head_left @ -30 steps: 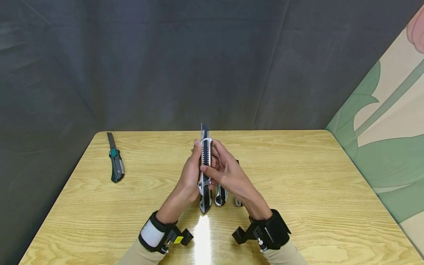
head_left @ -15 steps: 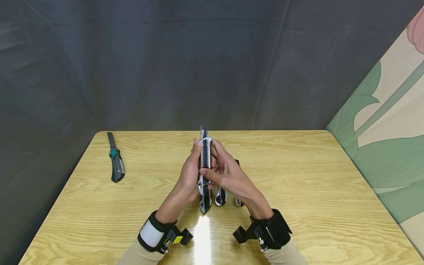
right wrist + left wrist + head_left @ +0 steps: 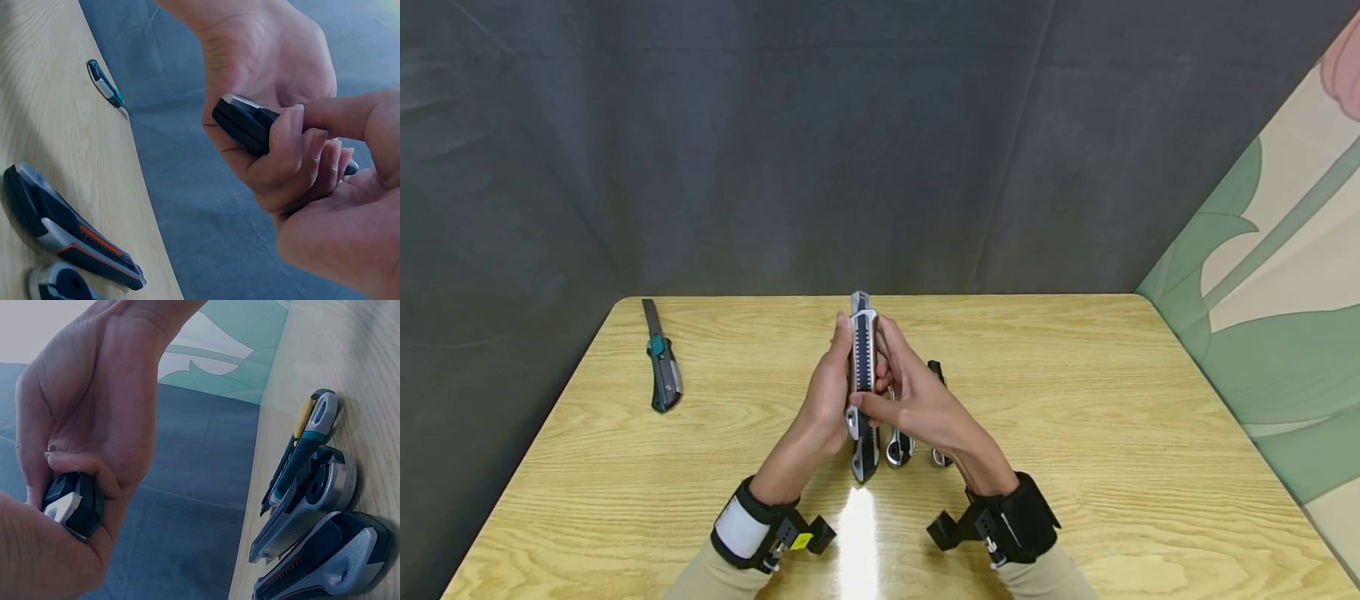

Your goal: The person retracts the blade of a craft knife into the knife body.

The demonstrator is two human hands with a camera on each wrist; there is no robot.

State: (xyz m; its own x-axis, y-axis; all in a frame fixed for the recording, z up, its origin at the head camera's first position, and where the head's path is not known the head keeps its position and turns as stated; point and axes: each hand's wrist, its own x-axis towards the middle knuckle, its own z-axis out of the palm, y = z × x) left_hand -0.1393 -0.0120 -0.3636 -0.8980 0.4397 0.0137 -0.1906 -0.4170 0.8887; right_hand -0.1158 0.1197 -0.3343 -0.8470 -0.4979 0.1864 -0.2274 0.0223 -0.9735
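A black-and-silver snap-off utility knife stands with its blade end pointing away, between both hands. My left hand grips its handle, fingers curled round it, as the right wrist view shows with the handle's butt sticking out. The thumb of my right hand presses on the slider track low on the handle, while its other fingers curve behind the right side. Below the hands lies a black-and-silver knife with red trim, and beside it a second silver knife.
Partly hidden by the right hand is a slim teal-and-yellow cutter on the wooden table. A green-and-black utility knife with its blade out lies at the far left. A dark curtain hangs behind the table.
The right thumb has slid down the handle towards me, and less of the blade sticks out at the far end. Both hands otherwise keep their place; the knives on the table have not moved.
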